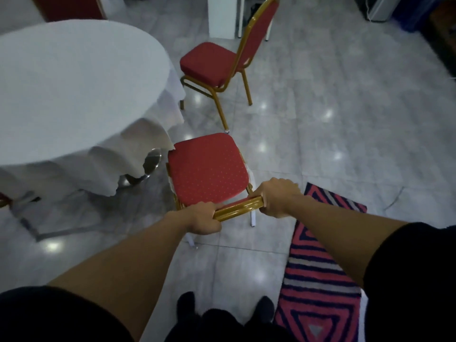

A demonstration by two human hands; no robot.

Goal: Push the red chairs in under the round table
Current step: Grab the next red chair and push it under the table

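Head view: left hand (206,217), right hand (277,197) grip clamped on near chair (207,169) top rail; seat beyond, probably touching tablecloth (138,134).

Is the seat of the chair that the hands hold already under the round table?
No. The near chair has its whole seat showing beside the tablecloth.

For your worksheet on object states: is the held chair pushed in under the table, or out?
Out: the held chair has its whole seat visible beside the tablecloth.

Near chair (207,169) right of table (74,82) — second chair (209,64) behind.
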